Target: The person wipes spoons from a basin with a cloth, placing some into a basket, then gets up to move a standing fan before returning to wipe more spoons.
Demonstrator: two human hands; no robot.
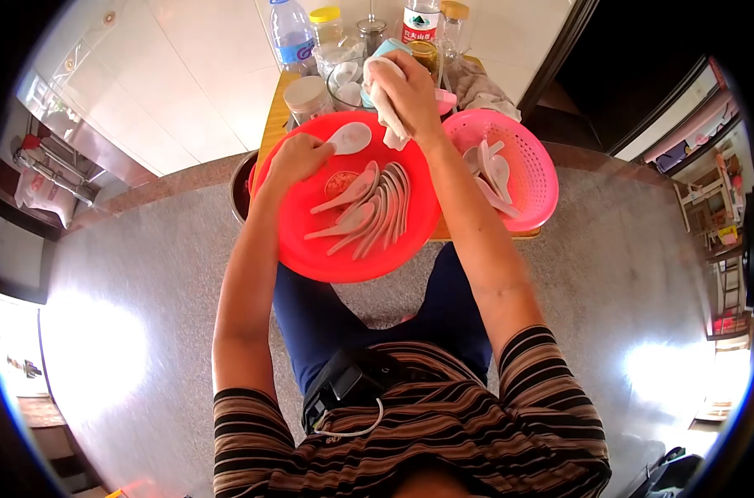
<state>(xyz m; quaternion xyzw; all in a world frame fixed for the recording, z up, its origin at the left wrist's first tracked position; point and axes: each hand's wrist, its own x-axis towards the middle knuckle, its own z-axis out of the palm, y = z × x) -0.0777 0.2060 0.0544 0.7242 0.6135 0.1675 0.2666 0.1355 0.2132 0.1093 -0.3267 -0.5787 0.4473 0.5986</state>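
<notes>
My left hand is closed on the handle of a white spoon, held over the upper left part of a red basin. In my right hand is a bunched white cloth, one end hanging above the basin's upper right rim. Several white spoons lie fanned side by side in the basin, their handles toward the lower left. A pink perforated basket at the right holds several more white spoons.
Behind the basin, a wooden table bears a lidded jar, a large clear bottle, a red-labelled bottle, a yellow-lidded jar and a crumpled cloth. A tiled wall stands beyond.
</notes>
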